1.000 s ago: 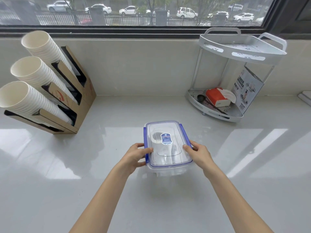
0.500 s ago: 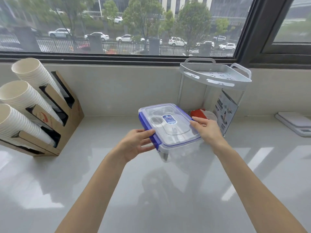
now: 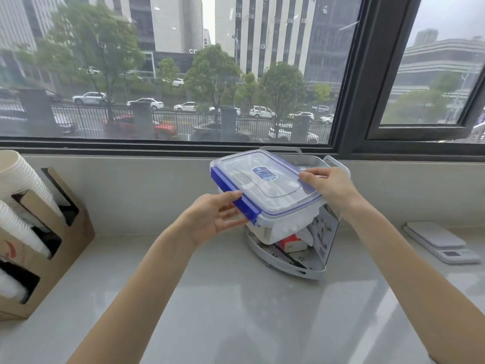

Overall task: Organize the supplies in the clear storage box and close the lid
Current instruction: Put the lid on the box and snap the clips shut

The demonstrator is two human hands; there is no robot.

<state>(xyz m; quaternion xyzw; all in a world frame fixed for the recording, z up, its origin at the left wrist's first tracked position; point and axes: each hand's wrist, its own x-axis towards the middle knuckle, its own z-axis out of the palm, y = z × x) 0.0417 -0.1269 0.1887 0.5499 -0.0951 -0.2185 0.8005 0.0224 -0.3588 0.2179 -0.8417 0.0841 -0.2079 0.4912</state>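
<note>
Nearest, two bare forearms rising from 7 and 5 o'clock over a pale glossy countertop (image 3: 236, 311). At centre, held aloft clear of the counter — the clear storage box (image 3: 278, 222), tilted, its near-left corner lower than the far edge. Lid (image 3: 265, 179) on, see-through with a blue seal line and a small blue label in the middle; blue clip (image 3: 236, 199) along the left side lying flat against the wall. Left hand (image 3: 212, 219) at 9 o'clock of the box, palm turned up, thumb on top of the blue clip, fingers curled under the box's edge — grasping that side. Right hand (image 3: 328, 187) at 3 o'clock of the box, fingers laid over the lid's right rim, gripping that side from above. Inside the box, something white and crumpled against the near wall; the rest too hazy to tell.

Just behind and below the box, at 1 o'clock, a grey two-tier corner rack (image 3: 296, 269), partly hidden, with a red-and-white packet (image 3: 291, 244) on its lower shelf. Farther right at 3 o'clock, a flat white kitchen scale (image 3: 441, 243) on the counter. Far left at 9 o'clock, a cardboard holder (image 3: 52, 258) with stacks of white paper cups (image 3: 18, 179) slanting out. Beyond, at 12 o'clock, a dark-framed window (image 3: 354, 101) onto trees, parked cars and tall buildings.
</note>
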